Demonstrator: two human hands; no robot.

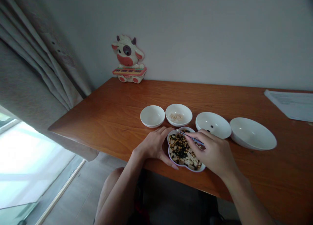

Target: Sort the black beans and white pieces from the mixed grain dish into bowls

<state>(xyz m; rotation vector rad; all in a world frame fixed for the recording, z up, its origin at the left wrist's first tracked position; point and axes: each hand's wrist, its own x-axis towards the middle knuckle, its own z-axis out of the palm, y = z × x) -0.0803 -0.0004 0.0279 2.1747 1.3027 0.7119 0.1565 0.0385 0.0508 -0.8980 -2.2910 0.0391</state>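
A white flower-shaped dish [197, 169] near the table's front edge holds a mix of yellow kernels, dark seeds and pale flat seeds. My left hand [156, 143] curves around its left side, thumb at the front and fingers behind, gripping it. Over the dish, my right hand [211, 150] pinches a pair of slim bluish tweezers [193, 139]. Their tips point left, above the dish's back rim, with a small pale piece at the end. Behind the dish, a white bowl [179, 122] contains several pale seeds, and another white bowl [220, 125] has dark beans in it.
One more white bowl [153, 120] stands at the left end of the row, and a larger one [254, 138] at the right end. A cow-shaped toy piano [128, 60] leans by the wall. Papers [293, 104] lie far right on the wooden table [97, 120].
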